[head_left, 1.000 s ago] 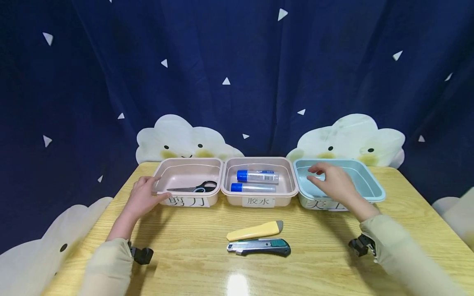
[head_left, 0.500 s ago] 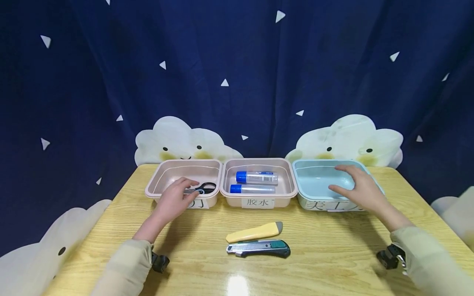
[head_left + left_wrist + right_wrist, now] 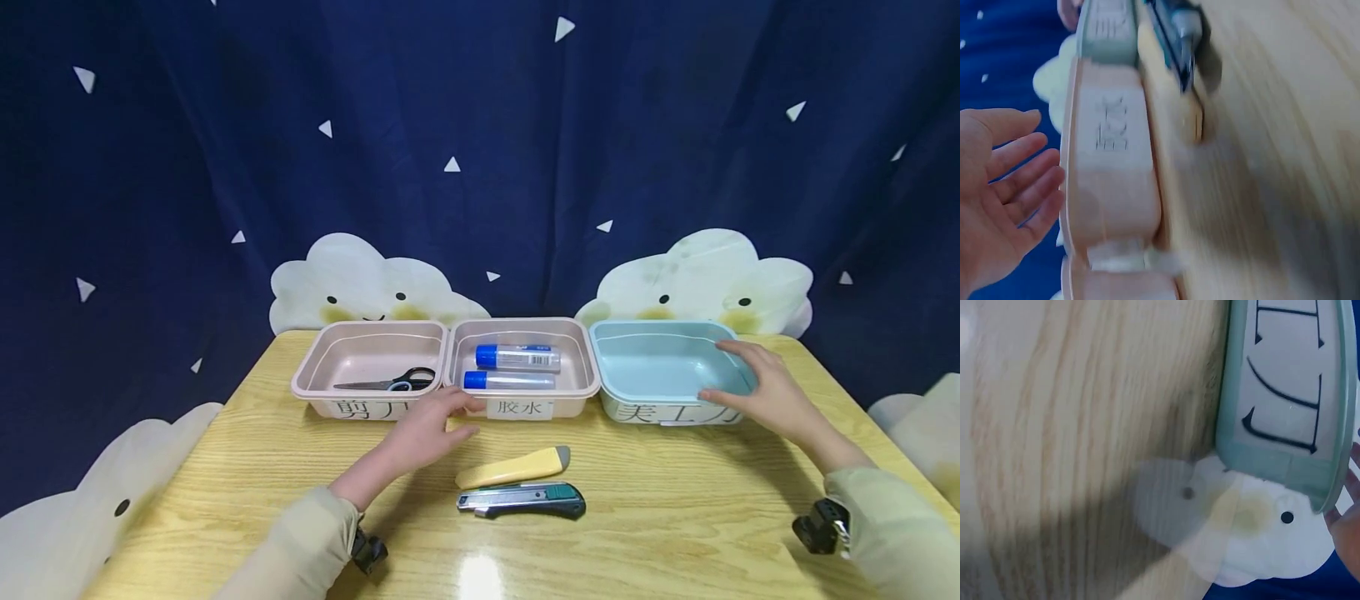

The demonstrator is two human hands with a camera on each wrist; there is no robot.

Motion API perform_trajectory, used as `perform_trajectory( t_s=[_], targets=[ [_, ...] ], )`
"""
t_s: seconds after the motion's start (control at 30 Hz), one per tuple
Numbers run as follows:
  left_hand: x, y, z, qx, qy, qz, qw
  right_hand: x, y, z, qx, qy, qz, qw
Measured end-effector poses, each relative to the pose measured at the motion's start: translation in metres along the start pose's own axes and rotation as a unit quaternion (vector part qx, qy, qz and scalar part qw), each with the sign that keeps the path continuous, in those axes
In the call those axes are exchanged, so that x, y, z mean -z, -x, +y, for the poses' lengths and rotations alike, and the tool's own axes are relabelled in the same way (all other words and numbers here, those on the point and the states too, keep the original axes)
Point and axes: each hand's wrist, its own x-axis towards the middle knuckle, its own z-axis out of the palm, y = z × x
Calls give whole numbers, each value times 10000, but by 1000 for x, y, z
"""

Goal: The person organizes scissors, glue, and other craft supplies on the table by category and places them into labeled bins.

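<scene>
In the head view my left hand (image 3: 423,429) hovers in front of the pink middle bin (image 3: 547,406), its fingertips near the lower left corner of that bin. Its fingers are loosely spread with nothing between them, as the left wrist view of the hand (image 3: 1004,194) also shows. Just beyond it on the table lie a yellow box cutter (image 3: 513,467) and a green and black box cutter (image 3: 525,500), side by side. My right hand (image 3: 780,396) is at the right end of the blue bin (image 3: 660,371), thumb by the front rim, fingers spread by the side rim.
Two glue bottles (image 3: 517,358) with blue caps lie in the middle bin. The left pink bin (image 3: 375,346) holds black scissors (image 3: 390,383). All three bins stand in a row along the back of the wooden table (image 3: 637,533), before a dark blue curtain (image 3: 450,100).
My left hand has moved right, from the left bin's outer end past the scissors to the middle bin. The right hand has shifted right, from over the blue bin to its right end.
</scene>
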Motion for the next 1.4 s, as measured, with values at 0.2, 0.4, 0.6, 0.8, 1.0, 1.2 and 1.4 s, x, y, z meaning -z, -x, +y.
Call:
perform_trajectory(
  t_s=[0.2,0.4,0.6,0.8,1.0,1.2,1.4],
  targets=[
    [-21,-8,15,-180,-570,-919,9940,0,3,10,-211,6,-84,9997],
    [-35,-14,22,-260,-945,-1424,9849,2,2,15,-450,-121,-257,9986],
    [-35,-16,22,-510,-888,-1557,9825,-1,0,16,-880,-395,-402,9945],
    [-38,-16,24,-494,-839,-1809,9787,3,1,14,-1077,-468,-576,9914],
    [-44,-15,26,-362,-1078,-1912,9749,3,3,19,-1241,-672,-919,9857],
    [-43,-14,30,-304,-1265,-2008,9709,6,6,22,-1330,-651,-974,9842],
    [-47,-13,30,-175,-1204,-2083,9705,6,3,31,-1072,-872,-1053,9848]
  ],
)
